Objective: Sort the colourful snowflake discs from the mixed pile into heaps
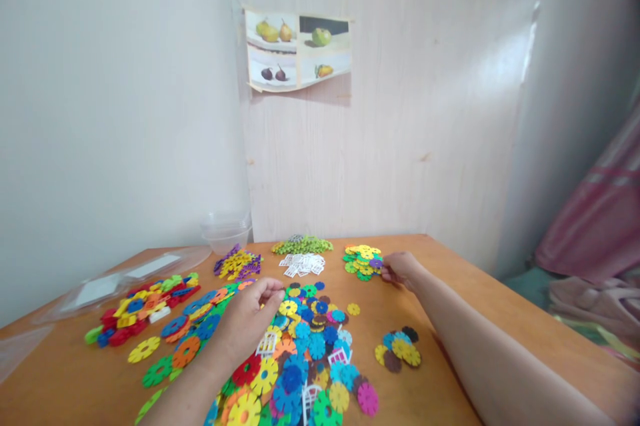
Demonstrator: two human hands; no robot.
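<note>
Far left on the table (450,293) there's a flat clear bag (120,279), then a heap of chunky red, yellow and blue blocks (143,306), looks like they got grouped by shape. Next to it are big loose discs (175,346) in yellow, green, orange and blue, flat plastic with notched edges like snowflakes.

Left hand (247,319) rests on the edge of the big mixed pile (305,359), fingers curled down onto the discs; can't tell if it's actually pinching one. The pile is thin glossy plastic, every colour, with a few white fence-like bits mixed in.

Behind it: a clear tub (226,229) by the wall, a purple/yellow heap (237,265), white pieces (303,265), and a green heap (303,245).

Right hand (400,268) is at the small yellow-green stack (363,261), fingers bunched together touching its edge, maybe on a piece. A little cluster (399,348) sits apart, front right. Fruit poster (299,49) on the wall.
</note>
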